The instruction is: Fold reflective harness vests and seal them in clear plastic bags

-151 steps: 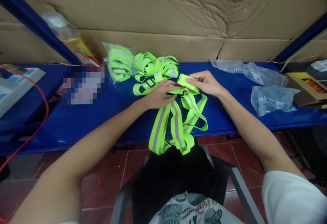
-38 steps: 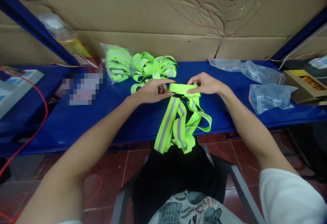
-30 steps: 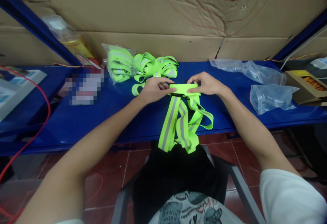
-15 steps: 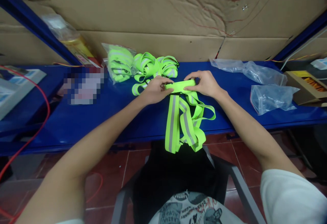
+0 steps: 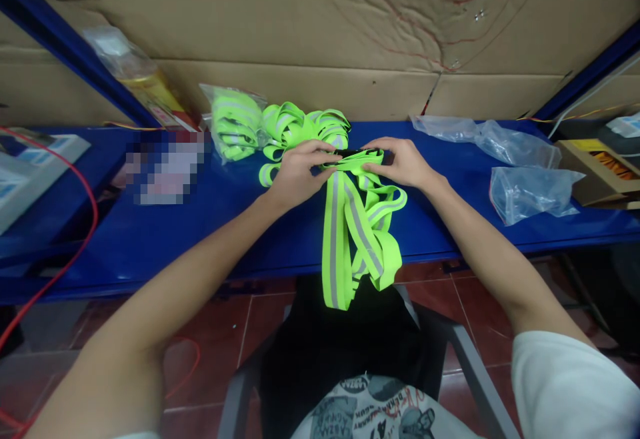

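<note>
Long neon-yellow reflective straps (image 5: 338, 245) with a grey stripe hang in loops over the blue table's front edge. Their gathered upper part is pinched from the left by my left hand (image 5: 301, 171) and from the right by my right hand (image 5: 400, 161). A black piece shows along the top, between the fingers of both hands. Behind my left hand lie coiled straps of the same kind (image 5: 287, 125). Beside them, further left, a clear bag (image 5: 235, 125) holds another coil.
Clear plastic bags (image 5: 525, 193) lie at the right of the blue table (image 5: 240, 239), near an open cardboard box (image 5: 600, 175). A wrapped bottle (image 5: 150, 92) leans at the back left. A red cable (image 5: 87, 189) crosses the far left.
The flat neon band between my hands has turned, and the black piece now shows on top. My left fingers have shifted up over it. The hanging loops have swung and lie closer together.
</note>
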Demonstrator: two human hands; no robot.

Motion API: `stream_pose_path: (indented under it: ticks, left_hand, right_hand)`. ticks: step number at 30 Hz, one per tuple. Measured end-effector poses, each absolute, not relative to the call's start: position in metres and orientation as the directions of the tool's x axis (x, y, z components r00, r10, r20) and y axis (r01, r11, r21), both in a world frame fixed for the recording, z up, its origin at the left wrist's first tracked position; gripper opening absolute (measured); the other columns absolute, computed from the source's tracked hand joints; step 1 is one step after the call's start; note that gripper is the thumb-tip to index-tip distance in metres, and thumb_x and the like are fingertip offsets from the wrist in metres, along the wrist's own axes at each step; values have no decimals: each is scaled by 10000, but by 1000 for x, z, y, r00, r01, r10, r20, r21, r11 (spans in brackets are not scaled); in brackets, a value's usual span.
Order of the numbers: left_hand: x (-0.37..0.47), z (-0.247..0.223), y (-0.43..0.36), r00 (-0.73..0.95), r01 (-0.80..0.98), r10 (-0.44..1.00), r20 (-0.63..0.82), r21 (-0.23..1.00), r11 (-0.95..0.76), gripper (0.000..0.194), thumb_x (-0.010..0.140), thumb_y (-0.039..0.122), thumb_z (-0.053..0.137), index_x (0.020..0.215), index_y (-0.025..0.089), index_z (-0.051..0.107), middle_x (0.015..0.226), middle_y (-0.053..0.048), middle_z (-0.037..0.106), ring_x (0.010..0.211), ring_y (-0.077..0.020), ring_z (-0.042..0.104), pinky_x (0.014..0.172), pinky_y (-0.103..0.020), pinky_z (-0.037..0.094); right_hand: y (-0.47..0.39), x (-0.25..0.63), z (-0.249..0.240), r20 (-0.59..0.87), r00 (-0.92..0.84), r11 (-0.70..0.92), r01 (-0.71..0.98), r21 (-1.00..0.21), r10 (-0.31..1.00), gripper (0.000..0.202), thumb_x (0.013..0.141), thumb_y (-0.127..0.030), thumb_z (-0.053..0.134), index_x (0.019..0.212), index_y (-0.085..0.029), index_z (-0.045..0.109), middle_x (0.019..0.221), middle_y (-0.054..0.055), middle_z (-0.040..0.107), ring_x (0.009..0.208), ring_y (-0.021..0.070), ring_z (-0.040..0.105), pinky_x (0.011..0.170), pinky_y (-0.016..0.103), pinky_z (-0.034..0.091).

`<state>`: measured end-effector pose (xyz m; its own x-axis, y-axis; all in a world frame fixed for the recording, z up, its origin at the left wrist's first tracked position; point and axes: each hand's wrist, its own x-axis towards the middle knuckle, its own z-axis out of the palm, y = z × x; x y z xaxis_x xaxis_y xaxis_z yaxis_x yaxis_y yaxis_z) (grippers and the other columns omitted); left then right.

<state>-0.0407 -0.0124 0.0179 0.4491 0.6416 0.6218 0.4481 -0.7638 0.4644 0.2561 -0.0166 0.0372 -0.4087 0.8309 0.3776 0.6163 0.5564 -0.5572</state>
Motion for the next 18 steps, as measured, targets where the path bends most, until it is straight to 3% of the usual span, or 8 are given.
stream_pose_path:
  ticks: [3,9,14,18]
  left_hand:
    - [-41,12,-9,503,492,603,619,367,-789,174,1019,281,747,1092,272,905,1250,-86,828,1074,-251,744,1006,-424,582]
    - [-43,12,-7,667,489,497,555,176,-854,201,1037,230,698,1086,239,892,1223,-105,810,1096,-266,728,905,-394,555]
    - [-45,14,-5,707,506,490,510,121,-854,227,1040,208,666,1117,215,880,1231,-110,781,1096,-273,712,916,-406,564]
    - [-49,18,-3,762,479,473,443,106,-871,231,1044,241,672,1167,225,867,1262,-117,744,1139,-287,698,940,-418,577]
  right_hand:
    - [-17,255,37,349,-406,534,616,-579,845,384,899,-472,835,1151,-188,894,1084,88,871,924,270,757,863,365,536]
    - [-12,257,36,354,-391,527,639,-560,850,246,813,-439,936,944,-234,902,1026,82,868,932,293,767,844,378,523]
    - [-18,258,42,309,-486,565,574,-593,817,417,818,-581,934,996,-205,904,1088,93,868,973,276,771,847,358,522]
    - [-18,261,42,268,-502,537,531,-655,823,552,895,-747,816,914,-202,899,1106,101,850,957,236,749,768,328,492]
